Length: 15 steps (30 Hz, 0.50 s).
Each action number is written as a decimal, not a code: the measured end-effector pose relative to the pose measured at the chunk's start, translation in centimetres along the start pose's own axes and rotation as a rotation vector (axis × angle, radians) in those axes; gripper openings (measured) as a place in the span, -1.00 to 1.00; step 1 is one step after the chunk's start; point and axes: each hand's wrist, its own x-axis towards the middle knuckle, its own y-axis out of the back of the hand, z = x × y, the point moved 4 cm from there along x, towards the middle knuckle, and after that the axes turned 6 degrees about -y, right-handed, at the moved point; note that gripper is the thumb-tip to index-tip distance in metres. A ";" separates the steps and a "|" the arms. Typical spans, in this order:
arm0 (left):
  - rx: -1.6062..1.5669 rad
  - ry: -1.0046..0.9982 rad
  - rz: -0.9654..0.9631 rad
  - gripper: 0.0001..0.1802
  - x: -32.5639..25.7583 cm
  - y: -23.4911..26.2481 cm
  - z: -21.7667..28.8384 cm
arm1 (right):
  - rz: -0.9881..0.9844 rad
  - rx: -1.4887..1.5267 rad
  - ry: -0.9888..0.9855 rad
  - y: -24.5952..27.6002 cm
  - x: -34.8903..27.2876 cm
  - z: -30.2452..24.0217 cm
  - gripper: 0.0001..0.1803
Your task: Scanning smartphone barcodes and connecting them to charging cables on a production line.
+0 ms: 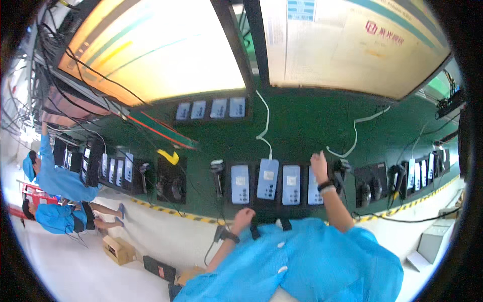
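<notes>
Several pale-blue phones lie in a row on a dark tray (pixel 261 204), backs up with dark camera lenses and a label. My right hand (pixel 319 165), fingers drawn together, is over the upper end of the rightmost phone (pixel 315 191); what its fingers hold, if anything, is too small to make out. Just beyond it lies the end of a white cable (pixel 355 135). Another white cable (pixel 266 121) runs into the top of the second phone (pixel 267 178), which sits slightly higher than its neighbours. My left hand (pixel 244 220) is curled at the bench's front edge, below the leftmost phone (pixel 240 184), with nothing visible in it.
Two large monitors (pixel 352 50) stand over the green bench (pixel 302 121). More phones (pixel 219 108) lie under the left one. Handheld scanners (pixel 217 173) flank the tray; a mouse (pixel 176 189) sits further left. Two people in blue (pixel 60 173) are at left. A cardboard box (pixel 118 250) is on the floor.
</notes>
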 end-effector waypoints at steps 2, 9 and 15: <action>-0.030 0.147 -0.042 -0.62 0.3 -0.1 -0.2 | -0.133 -0.074 0.162 -2.0 -2.4 -1.0 -0.50; -0.082 0.120 0.150 -0.69 -0.7 -2.3 -0.3 | -0.300 -0.233 0.410 -9.9 -6.3 -7.6 -0.38; -0.112 0.069 0.193 -0.64 -1.8 -2.9 -1.1 | -0.419 -0.440 0.314 -12.1 -4.9 -6.8 -0.30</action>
